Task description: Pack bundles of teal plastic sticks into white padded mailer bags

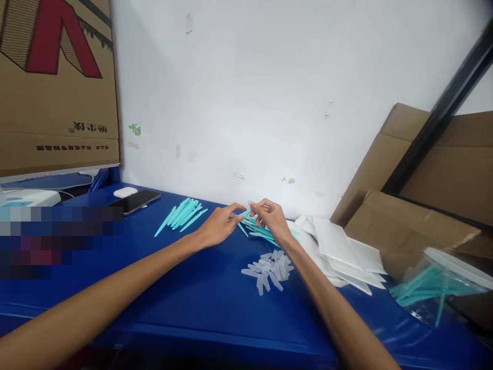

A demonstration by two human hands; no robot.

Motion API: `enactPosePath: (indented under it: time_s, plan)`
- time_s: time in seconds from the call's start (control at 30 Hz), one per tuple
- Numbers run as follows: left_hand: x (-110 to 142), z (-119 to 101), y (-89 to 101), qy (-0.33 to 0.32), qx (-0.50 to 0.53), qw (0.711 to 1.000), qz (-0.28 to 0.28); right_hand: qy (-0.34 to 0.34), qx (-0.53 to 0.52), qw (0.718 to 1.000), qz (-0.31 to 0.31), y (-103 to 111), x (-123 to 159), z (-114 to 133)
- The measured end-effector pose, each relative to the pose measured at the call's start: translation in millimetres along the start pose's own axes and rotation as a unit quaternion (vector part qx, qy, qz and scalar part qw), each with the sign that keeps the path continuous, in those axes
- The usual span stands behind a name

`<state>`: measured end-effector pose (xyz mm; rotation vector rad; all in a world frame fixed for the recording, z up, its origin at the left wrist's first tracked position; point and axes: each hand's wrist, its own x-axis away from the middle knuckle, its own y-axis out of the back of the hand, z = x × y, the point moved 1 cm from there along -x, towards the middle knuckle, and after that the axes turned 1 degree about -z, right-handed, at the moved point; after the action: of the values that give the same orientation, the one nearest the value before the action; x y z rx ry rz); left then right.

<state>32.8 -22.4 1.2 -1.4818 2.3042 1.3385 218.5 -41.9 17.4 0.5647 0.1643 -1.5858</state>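
Stick (245,213) between left hand (221,223) and right hand (271,216)

The turquoise stick lies just above the table (185,308), at the centre of the clock, with twelve o'clock pointing to the wall (246,103). The person's left hand comes in from nine o'clock, thumb and forefinger narrowed on one end of it; the right hand meets it from three o'clock, thumb and forefinger pinched on the other end, the remaining fingers curled. The fingers cover much of the stick, so its full outline cannot be told.

Right under the right hand, towards four o'clock, lies the right-hand pile (265,236) of similar turquoise sticks, partly hidden by it. At nine o'clock, apart from the left hand, the left-hand pile (187,211) lies slanted, its sticks roughly parallel. Translucent pieces (271,270) are scattered at five o'clock, near the right forearm.

Between three and four o'clock, white bags (342,249) overlap on the table; farther along the same line, a clear jar (439,288) with a white rim holds more turquoise sticks. Beyond the left-hand pile, between nine and ten o'clock, a phone (138,201) lies beside a small white case (125,192). A printed cardboard box (57,103) stands at ten o'clock.
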Motion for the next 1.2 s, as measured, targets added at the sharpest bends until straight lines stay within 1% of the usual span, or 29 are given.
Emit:
enactPosePath:
  time_s: [0.1,0.23,0.3,0.37,0.4,0.43,0.47,0.5,0.53,0.57,0.6,0.7,0.8,0.87,1.0,1.1,1.2]
  plan:
    - [0,-4,-0.3,0.005,0.022,1.000,-0.002,-0.003,-0.003,1.000,0.011,-3,1,-1]
    - [0,-11,-3.7,0.022,0.036,0.999,-0.022,-0.002,0.020,0.999,0.039,-12,2,-4]
    - [-1,-14,-4.2,0.026,0.033,0.999,-0.018,0.006,0.039,0.999,0.034,-13,1,-4]
    - [-3,-13,-1.9,0.026,-0.014,1.000,-0.008,0.014,0.064,0.998,0.007,-7,-2,-2]
    - [-4,-10,0.4,0.032,-0.079,0.996,-0.004,0.016,0.080,0.997,-0.013,-1,-4,-1]
    - [-5,-7,3.4,0.041,-0.163,0.986,-0.003,0.017,0.098,0.994,-0.038,8,-6,0]
    - [-5,-3,6.9,0.056,-0.257,0.965,-0.002,0.015,0.121,0.991,-0.064,18,-8,0]
    - [-6,2,10.6,0.074,-0.347,0.935,0.003,0.013,0.148,0.985,-0.086,28,-10,0]
    - [-6,6,14.2,0.089,-0.394,0.915,0.005,0.009,0.178,0.978,-0.106,39,-11,0]
    - [-6,11,17.4,0.103,-0.425,0.899,0.006,0.004,0.213,0.970,-0.120,49,-12,-2]
    - [-5,15,20.2,0.117,-0.441,0.890,0.007,0.000,0.251,0.959,-0.129,58,-13,-4]
    - [-3,21,23.9,0.161,-0.468,0.869,0.018,-0.018,0.355,0.927,-0.118,73,-12,-16]
    - [-1,22,20.2,0.196,-0.487,0.850,0.043,-0.037,0.429,0.899,-0.083,72,-10,-28]
    - [-2,21,15.1,0.206,-0.497,0.842,0.048,-0.044,0.465,0.882,-0.063,69,-9,-32]
    - [-4,19,6.1,0.207,-0.512,0.832,0.042,-0.037,0.512,0.857,-0.057,65,-8,-27]
    - [-5,19,5.3,0.201,-0.523,0.827,0.041,-0.015,0.521,0.851,-0.059,63,-9,-16]
    - [-3,20,7.3,0.201,-0.537,0.817,0.050,0.017,0.505,0.862,-0.034,51,-12,-2]
